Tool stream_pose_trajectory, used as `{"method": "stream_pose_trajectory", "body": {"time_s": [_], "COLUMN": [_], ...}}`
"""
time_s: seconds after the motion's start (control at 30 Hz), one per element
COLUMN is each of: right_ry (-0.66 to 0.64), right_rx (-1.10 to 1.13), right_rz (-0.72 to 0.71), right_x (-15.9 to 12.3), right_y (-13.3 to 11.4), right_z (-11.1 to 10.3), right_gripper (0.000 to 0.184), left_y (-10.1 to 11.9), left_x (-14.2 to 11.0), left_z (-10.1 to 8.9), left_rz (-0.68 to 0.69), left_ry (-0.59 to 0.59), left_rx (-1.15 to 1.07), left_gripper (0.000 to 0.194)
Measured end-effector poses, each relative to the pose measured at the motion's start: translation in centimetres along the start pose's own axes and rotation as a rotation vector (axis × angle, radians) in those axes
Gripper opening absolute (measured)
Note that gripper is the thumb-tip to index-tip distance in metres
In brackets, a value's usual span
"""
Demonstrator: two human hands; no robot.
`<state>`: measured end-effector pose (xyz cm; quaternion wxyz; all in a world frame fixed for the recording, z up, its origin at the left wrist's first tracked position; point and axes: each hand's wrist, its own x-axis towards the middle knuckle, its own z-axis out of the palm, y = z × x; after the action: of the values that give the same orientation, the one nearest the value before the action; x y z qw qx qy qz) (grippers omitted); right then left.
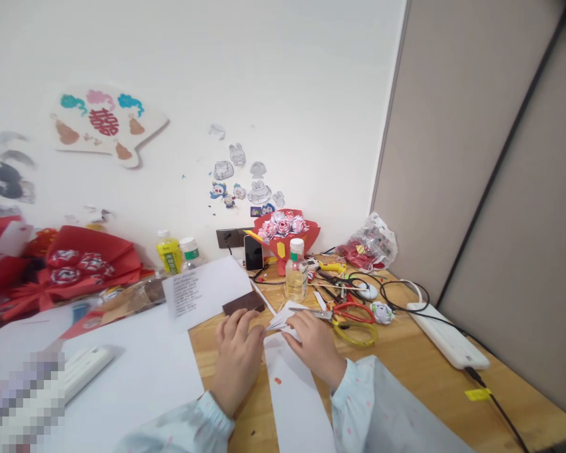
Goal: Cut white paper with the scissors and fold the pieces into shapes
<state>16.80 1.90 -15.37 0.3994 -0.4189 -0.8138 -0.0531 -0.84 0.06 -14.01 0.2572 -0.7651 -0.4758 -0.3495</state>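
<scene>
Between my two hands is a small piece of white paper (279, 319), folded into thin layers that fan out. My left hand (239, 349) pinches its left end with thumb and fingers. On the other side, my right hand (314, 343) has its fingers closed on the paper's right part. A long white paper strip (295, 393) lies on the table under and in front of the hands, with a small orange scrap (278, 380) on it. Scissors (351, 314) with red and yellow handles rest just right of my right hand. A dark brown block (244, 303) sits behind my left hand.
A bottle of pale liquid (297, 277) stands behind the hands, near a red-wrapped paper bouquet (283, 229) and a phone (253, 253). Cables and a white power strip (448, 336) run along the right. White sheets (141, 371) and a written page (207, 289) cover the left.
</scene>
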Motion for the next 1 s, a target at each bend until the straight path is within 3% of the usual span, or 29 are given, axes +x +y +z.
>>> {"method": "stream_pose_trajectory", "body": {"time_s": [0.17,0.33,0.57,0.63,0.77,1.0], "right_ry": [-0.036,-0.111,-0.095,-0.068,0.061,-0.242], "right_rx": [-0.066,-0.089,-0.036,0.045,0.204,0.415], "right_rz": [-0.085,-0.31,-0.37,-0.311,-0.012,0.053], "right_x": [0.0,-0.2,-0.5,-0.3,0.4,1.0], "right_y": [0.0,-0.7,-1.7,-1.5,-0.4,2.3], "right_z": [0.0,0.6,0.7,-0.1,-1.7,-1.1], "right_gripper": [0.01,0.021,0.024,0.022,0.02,0.01], "left_y": [0.1,0.1,0.1,0.1,0.2,-0.2], "left_x": [-0.1,-0.1,0.0,0.1,0.0,-0.3], "left_z": [0.0,0.0,0.0,0.0,0.0,0.6], "left_rz": [-0.016,-0.039,0.001,0.033,0.066,0.117], "left_ry": [-0.001,0.037,0.048,0.035,0.023,0.023], "left_rx": [-0.011,-0.021,-0.087,-0.116,-0.146,-0.176], "left_gripper": [0.016,0.016,0.019,0.019,0.019,0.019]}}
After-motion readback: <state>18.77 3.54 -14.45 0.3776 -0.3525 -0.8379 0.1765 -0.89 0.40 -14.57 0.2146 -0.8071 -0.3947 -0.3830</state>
